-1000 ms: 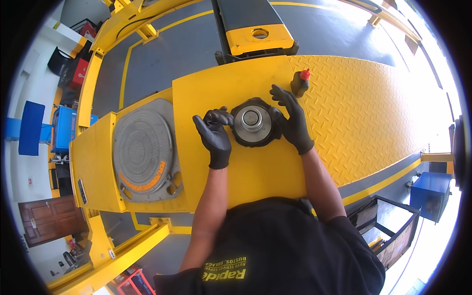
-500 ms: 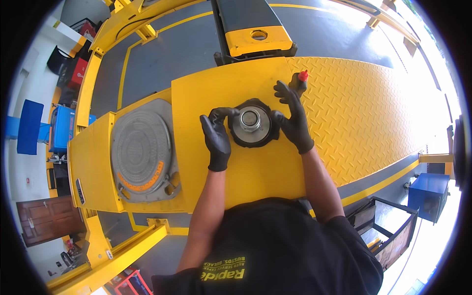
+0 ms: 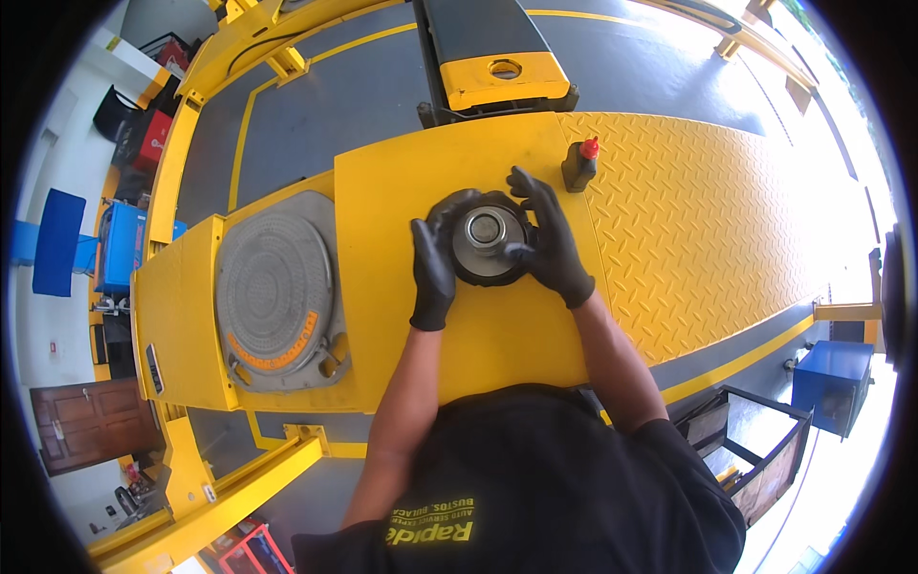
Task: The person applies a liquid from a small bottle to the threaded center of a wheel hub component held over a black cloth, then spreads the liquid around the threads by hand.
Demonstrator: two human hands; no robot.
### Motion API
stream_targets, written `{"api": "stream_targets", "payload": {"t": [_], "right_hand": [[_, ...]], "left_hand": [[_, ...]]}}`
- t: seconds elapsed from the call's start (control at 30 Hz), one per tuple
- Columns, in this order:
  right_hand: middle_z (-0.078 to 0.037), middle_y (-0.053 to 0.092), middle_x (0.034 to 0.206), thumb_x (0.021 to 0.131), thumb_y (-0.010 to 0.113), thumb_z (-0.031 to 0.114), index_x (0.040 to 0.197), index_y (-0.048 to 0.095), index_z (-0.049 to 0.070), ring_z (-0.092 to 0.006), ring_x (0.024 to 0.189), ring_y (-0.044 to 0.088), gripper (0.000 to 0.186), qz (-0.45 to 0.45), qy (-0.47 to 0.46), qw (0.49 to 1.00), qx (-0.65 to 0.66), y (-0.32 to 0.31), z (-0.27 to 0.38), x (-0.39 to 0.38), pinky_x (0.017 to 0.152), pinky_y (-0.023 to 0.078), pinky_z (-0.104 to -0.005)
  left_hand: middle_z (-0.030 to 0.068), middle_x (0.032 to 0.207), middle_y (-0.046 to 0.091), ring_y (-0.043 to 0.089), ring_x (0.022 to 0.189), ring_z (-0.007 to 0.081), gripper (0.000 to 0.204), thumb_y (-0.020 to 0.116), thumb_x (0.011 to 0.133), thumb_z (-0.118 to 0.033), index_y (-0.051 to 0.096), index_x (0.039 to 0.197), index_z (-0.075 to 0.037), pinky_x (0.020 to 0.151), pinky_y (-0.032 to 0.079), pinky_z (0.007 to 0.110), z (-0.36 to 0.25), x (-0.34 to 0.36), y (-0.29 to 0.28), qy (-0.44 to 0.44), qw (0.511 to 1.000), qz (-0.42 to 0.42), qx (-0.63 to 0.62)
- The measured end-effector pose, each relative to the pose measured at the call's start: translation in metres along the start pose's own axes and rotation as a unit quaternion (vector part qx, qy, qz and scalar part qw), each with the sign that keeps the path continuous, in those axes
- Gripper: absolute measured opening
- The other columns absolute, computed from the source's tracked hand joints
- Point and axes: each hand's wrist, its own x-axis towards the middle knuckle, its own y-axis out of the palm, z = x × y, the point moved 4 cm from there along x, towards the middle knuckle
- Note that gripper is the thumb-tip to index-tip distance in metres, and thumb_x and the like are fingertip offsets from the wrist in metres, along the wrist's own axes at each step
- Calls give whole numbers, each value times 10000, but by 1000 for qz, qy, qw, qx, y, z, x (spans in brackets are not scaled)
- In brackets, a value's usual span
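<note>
We see 2 black-gloved hands cupping a round metal hub (image 3: pixel 483 239) mid-platform on a yellow ramp (image 3: pixel 497 335): left hand (image 3: pixel 432 273) and right hand (image 3: pixel 548 244) both grip its rim. Bare plate surrounds it; gloves hide its edges.

A small rectangular plate label (image 3: pixel 153 368) sits on the left edge of the yellow lift platform (image 3: pixel 402 325), pale with dark marking, set upright along the side below the round turntable (image 3: pixel 275 287). That turntable carries a curved orange band label (image 3: pixel 273 349) along its lower rim. On the pale wall at far left, a small white sign (image 3: pixel 59 346) with a red mark hangs above a brown door (image 3: pixel 91 426). Yellow printed lettering (image 3: pixel 430 526) runs across the back of the person's black shirt. No screens or packages are in sight.
</note>
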Motion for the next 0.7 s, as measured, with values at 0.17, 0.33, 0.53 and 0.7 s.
{"api": "stream_targets", "payload": {"t": [0.17, 0.33, 0.53, 0.7], "right_hand": [[-171, 544, 1488, 754, 930, 483, 1583, 471, 71, -350, 1371, 552, 1033, 42, -21, 986, -160, 9, 15, 8, 1110, 471, -446], [-158, 573, 1463, 807, 908, 371, 1590, 460, 90, -318, 1359, 551, 945, -50, 121, 991, -23, -27, -24, 1, 1103, 459, -417], [-151, 541, 1508, 801, 909, 397, 1589, 454, 54, -299, 1365, 567, 973, 62, -12, 991, -122, 19, 24, 13, 1092, 471, -415], [-137, 620, 1414, 883, 851, 283, 1550, 507, 49, -284, 1281, 612, 786, -43, 88, 994, -44, -32, -16, 8, 1054, 501, -409]], "left_hand": [[170, 1240, 720, 650, 1196, 259, 757, 162, 1167, -522, 680, 1247, 25, 1124, 440, 415, 9, -6, -31, -9, 977, -27, 209], [203, 1064, 753, 688, 1071, 279, 781, 186, 1151, -564, 713, 1054, 4, 1135, 410, 433, -15, 4, -28, 101, 994, 31, 31], [175, 1113, 766, 689, 1096, 275, 780, 170, 1169, -504, 722, 1108, 45, 1117, 432, 411, 17, -11, -36, 37, 953, -31, 298], [175, 955, 762, 690, 995, 287, 815, 139, 1158, -540, 693, 876, -12, 1060, 457, 454, -25, 6, -29, 147, 981, 26, 128]]}}
